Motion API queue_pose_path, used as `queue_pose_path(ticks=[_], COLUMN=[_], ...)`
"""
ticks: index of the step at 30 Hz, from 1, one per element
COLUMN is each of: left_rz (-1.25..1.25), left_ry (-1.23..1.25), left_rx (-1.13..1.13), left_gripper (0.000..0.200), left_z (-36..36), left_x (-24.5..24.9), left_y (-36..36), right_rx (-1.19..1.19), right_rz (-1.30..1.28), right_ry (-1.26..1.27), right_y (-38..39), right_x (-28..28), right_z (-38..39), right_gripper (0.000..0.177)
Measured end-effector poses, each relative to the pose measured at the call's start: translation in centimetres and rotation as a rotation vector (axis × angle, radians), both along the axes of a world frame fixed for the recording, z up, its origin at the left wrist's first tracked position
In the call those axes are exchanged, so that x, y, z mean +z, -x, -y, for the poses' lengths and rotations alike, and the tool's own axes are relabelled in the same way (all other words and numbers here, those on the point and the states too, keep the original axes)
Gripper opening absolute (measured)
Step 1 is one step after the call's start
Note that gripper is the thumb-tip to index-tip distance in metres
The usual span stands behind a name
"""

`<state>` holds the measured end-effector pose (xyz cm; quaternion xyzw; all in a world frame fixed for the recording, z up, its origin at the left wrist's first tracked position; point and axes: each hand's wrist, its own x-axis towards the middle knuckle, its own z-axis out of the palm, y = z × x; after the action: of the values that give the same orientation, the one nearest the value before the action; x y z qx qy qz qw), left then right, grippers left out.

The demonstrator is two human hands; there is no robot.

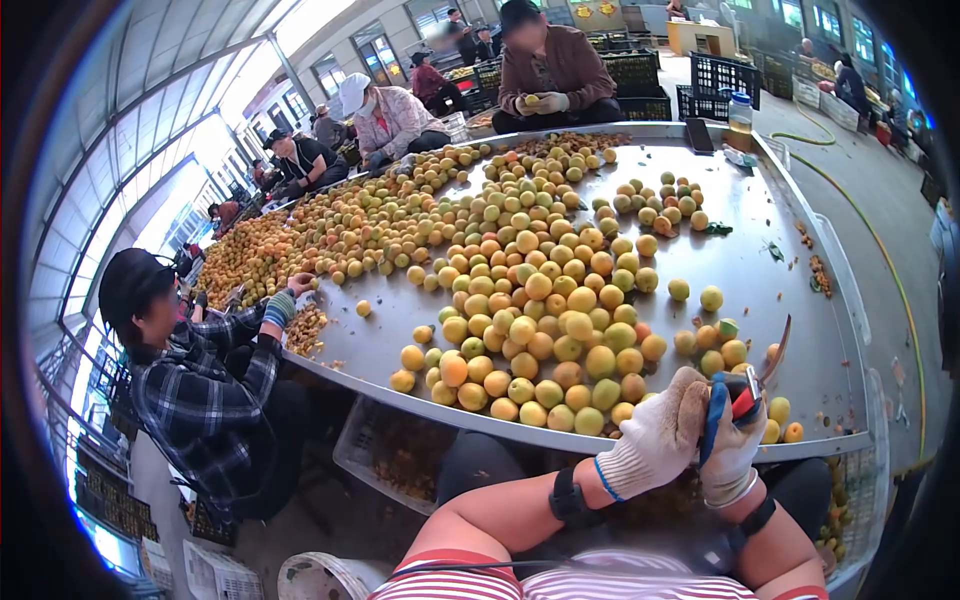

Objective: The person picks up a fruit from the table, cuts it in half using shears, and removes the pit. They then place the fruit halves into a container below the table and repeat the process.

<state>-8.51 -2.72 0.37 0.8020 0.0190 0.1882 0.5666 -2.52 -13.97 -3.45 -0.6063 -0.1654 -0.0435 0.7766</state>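
Observation:
My left hand (650, 440), in a white knitted glove with stained fingertips, is closed at the table's near edge. Its fingers press together close to the other hand; whatever they hold is hidden. My right hand (730, 450), gloved in white with blue on the fingers, is wrapped around a red-handled cutting tool (744, 402). The tool's thin curved blade points up and to the right. Just beyond both hands lie yellow-green apricots (733, 352), and a large heap of apricots (565, 325) spreads over the metal table (800, 390).
A co-worker in a plaid shirt (215, 400) sits at left, reaching onto the table. Several others work along the far side. A lidded jar (740, 112) stands at the far right corner. Below are a crate (400, 450) and a white bucket (325, 578). A hose (880, 250) crosses the floor.

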Motion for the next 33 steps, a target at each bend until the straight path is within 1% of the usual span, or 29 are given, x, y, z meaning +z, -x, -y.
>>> queue_pose_path(ticks=[1,2,4,6,8,10,11,12,13,14,15,16,17,18,19,20,21,22,23,25,26,27,28,29,30,31,32,33], left_rz=[-0.018,-0.035,-0.033,-0.032,-0.097,-0.088,-0.08,-0.08,-0.039,0.001,0.001,0.081,0.161,0.161,0.076,-0.009,-0.007,-0.018,-0.03,-0.048,-0.064,-0.097,-0.11,-0.113,-0.117,-0.252,-0.317,-0.406], left_ry=[0.033,0.066,0.053,0.038,-0.014,-0.022,-0.031,-0.032,-0.126,-0.22,-0.22,-0.278,-0.335,-0.336,-0.309,-0.282,-0.281,-0.18,-0.079,-0.035,0.006,0.021,0.089,0.11,0.131,0.183,0.187,0.308], left_rx=[0.001,0.002,0.01,0.018,0.021,0.013,0.004,0.005,0.019,0.034,0.036,0.066,0.095,0.095,0.085,0.076,0.075,0.069,0.061,0.047,0.037,0.029,0.038,0.061,0.082,0.048,0.071,0.064], left_gripper=[0.025,0.024,0.024,0.025,0.022,0.022,0.022,0.022,0.023,0.023,0.023,0.024,0.024,0.024,0.024,0.023,0.023,0.021,0.02,0.02,0.021,0.022,0.02,0.022,0.024,0.038,0.04,0.041], left_z=[0.1,0.2,0.3,0.3,0.2,-0.2,-0.4,-0.6,-0.7,-0.8,-0.7,-0.7,-0.6,-0.5,-0.3,-0.1,0.0,0.3,0.4,0.3,0.4,0.3,0.4,0.6,0.6,0.1,0.0,-0.2], left_x=[-0.2,-0.5,-1.7,-2.0,-1.7,-0.2,0.5,0.8,1.0,1.1,1.1,1.0,1.0,1.1,1.2,1.3,1.1,0.7,0.3,-0.8,-1.4,-1.4,-2.7,-3.3,-3.2,-3.3,-3.7,-2.9], left_y=[0.0,-0.1,-0.4,-0.5,-0.4,-0.4,-0.5,-0.5,-0.5,-0.5,-0.5,-0.6,-0.6,-0.5,-0.3,-0.2,-0.3,-0.4,-0.5,-0.6,-0.6,-0.5,-0.7,-0.8,-0.9,-0.8,-0.9,-1.0], right_rx=[0.008,0.009,0.0,0.001,0.003,0.067,0.068,0.1,0.132,0.134,0.203,0.272,0.273,0.194,0.114,0.114,0.095,0.074,0.07,0.062,0.051,0.039,0.025,-0.047,0.019,-0.07,-0.157,-0.169], right_rz=[0.074,0.076,0.194,0.154,0.114,-0.033,-0.033,-0.123,-0.214,-0.214,-0.318,-0.423,-0.423,-0.372,-0.319,-0.318,-0.271,-0.225,-0.225,-0.143,-0.146,-0.105,-0.066,-0.016,-0.102,0.013,0.128,0.143], right_ry=[0.05,0.048,0.213,0.201,0.191,0.063,0.062,-0.029,-0.119,-0.118,-0.234,-0.351,-0.351,-0.321,-0.293,-0.294,-0.216,-0.136,-0.134,-0.202,-0.198,-0.128,-0.054,0.061,0.107,0.174,0.247,0.284], right_y=[-0.2,-0.3,-0.3,-0.1,-0.1,-0.3,-0.4,-0.4,-0.4,-0.8,-1.6,-1.8,-1.6,-1.0,-0.6,-0.4,-0.3,-0.3,-0.4,-0.5,-0.4,-0.2,-0.1,-0.3,-0.5,-0.8,-0.9,-1.2], right_x=[-0.4,-0.4,0.2,0.6,0.6,0.2,0.4,0.6,0.8,-0.3,-2.2,-2.7,-2.7,-1.6,-0.8,-0.1,0.4,0.7,0.3,-0.8,-0.9,-0.5,-0.3,-0.8,-1.2,-2.1,-3.1,-3.2], right_z=[0.1,0.3,0.7,0.6,0.4,0.1,0.0,-0.2,-0.3,-0.2,-0.1,-0.1,-0.1,-0.4,-0.5,-0.4,-0.3,-0.2,-0.3,-0.6,-0.4,-0.4,-0.3,-0.3,0.3,0.2,-0.1,-0.3], right_gripper=[0.02,0.02,0.016,0.014,0.012,0.012,0.012,0.014,0.016,0.016,0.017,0.019,0.019,0.019,0.018,0.018,0.016,0.014,0.014,0.009,0.009,0.007,0.006,0.005,0.01,0.013,0.017,0.022])
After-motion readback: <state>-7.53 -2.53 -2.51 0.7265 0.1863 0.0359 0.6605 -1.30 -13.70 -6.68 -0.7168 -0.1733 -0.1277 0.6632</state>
